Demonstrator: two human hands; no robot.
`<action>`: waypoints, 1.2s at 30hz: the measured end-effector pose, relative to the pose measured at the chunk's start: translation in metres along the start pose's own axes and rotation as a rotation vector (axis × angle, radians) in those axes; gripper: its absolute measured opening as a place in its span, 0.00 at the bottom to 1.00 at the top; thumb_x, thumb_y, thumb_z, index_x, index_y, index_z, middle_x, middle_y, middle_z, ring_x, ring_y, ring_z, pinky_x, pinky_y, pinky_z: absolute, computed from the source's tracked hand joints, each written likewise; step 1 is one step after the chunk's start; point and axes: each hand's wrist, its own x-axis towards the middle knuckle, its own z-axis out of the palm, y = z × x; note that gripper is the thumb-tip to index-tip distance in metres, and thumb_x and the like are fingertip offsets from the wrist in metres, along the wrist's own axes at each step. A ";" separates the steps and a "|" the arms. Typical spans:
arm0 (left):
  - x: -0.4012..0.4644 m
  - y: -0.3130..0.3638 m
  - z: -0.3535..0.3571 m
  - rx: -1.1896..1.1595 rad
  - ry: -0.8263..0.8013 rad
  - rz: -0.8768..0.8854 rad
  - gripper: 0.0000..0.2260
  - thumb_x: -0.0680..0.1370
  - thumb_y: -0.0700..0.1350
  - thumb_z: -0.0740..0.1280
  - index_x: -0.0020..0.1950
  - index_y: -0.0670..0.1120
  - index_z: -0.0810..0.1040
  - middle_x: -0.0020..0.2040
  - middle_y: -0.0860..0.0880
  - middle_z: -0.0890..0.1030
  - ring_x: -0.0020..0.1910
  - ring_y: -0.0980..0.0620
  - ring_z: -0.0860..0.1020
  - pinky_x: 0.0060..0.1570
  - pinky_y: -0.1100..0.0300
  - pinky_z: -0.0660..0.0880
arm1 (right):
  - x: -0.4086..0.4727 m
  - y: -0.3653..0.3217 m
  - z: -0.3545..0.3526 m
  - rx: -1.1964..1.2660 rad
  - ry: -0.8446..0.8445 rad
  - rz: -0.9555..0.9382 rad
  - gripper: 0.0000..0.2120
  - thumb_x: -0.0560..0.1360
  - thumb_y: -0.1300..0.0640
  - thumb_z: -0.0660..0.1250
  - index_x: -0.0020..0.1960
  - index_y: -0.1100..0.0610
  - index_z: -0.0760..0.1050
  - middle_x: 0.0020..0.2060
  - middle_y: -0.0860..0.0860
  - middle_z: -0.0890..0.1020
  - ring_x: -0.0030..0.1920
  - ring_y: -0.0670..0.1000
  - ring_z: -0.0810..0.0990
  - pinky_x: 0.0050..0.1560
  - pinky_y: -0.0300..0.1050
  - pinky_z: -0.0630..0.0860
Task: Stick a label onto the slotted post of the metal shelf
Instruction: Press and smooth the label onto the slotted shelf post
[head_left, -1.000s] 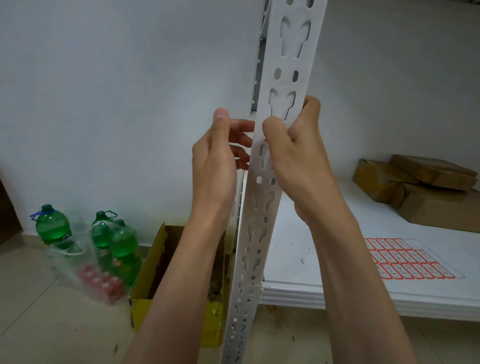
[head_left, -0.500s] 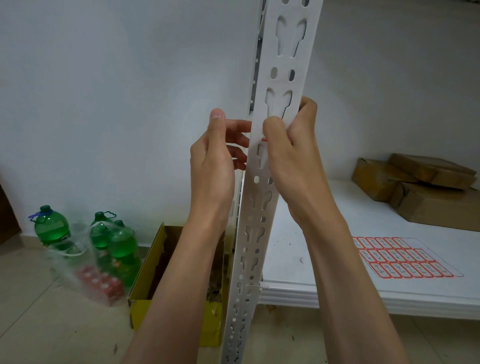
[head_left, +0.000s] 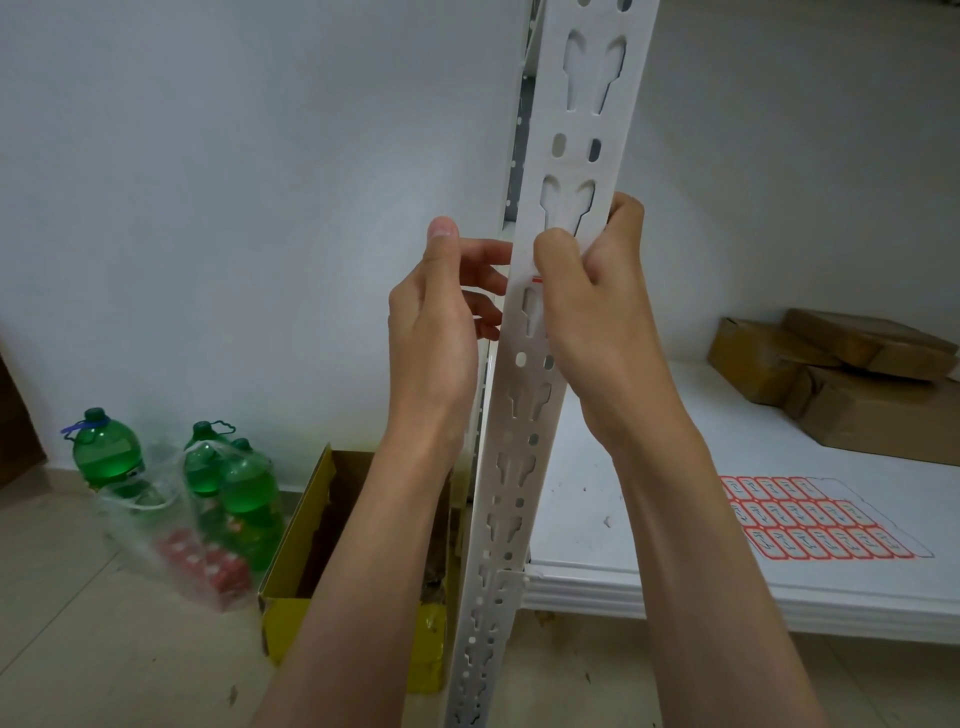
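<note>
A white slotted post (head_left: 524, 415) of the metal shelf rises through the middle of the view. My right hand (head_left: 597, 312) grips it at chest height, with the fingers curled round its right edge and the thumb pressed on its front face. Just under that thumb shows a thin red edge of a label (head_left: 535, 280); the rest of the label is hidden. My left hand (head_left: 436, 322) is at the post's left side, thumb up, with its fingers reaching toward the post's edge.
A sheet of red-bordered labels (head_left: 810, 519) lies on the white shelf board (head_left: 597, 519), with brown cardboard parcels (head_left: 857, 384) at the back right. On the floor to the left are an open yellow carton (head_left: 291, 571), green bottles (head_left: 106, 452) and a clear plastic bag (head_left: 171, 525).
Both hands stay on the post at the same height. The right thumb has shifted slightly, and a red edge of the label now shows beneath it.
</note>
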 end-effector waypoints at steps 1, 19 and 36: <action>0.000 0.000 0.000 0.002 0.001 -0.001 0.21 0.86 0.54 0.50 0.45 0.53 0.80 0.42 0.53 0.83 0.41 0.56 0.81 0.43 0.65 0.78 | 0.000 0.000 0.000 -0.006 -0.002 0.001 0.07 0.83 0.59 0.56 0.58 0.52 0.59 0.39 0.43 0.69 0.35 0.25 0.73 0.31 0.23 0.71; -0.001 -0.001 0.001 0.008 0.004 -0.015 0.22 0.86 0.54 0.50 0.45 0.52 0.81 0.42 0.52 0.83 0.40 0.57 0.81 0.44 0.64 0.77 | 0.001 0.007 0.000 0.014 -0.010 -0.024 0.10 0.83 0.58 0.58 0.60 0.52 0.59 0.42 0.41 0.71 0.37 0.25 0.73 0.34 0.22 0.72; 0.000 -0.003 0.000 0.031 0.003 -0.018 0.22 0.86 0.55 0.50 0.48 0.51 0.81 0.45 0.50 0.84 0.41 0.56 0.81 0.46 0.61 0.80 | 0.001 0.017 -0.007 0.129 0.033 -0.013 0.11 0.83 0.60 0.57 0.64 0.51 0.66 0.48 0.42 0.79 0.46 0.38 0.82 0.45 0.35 0.81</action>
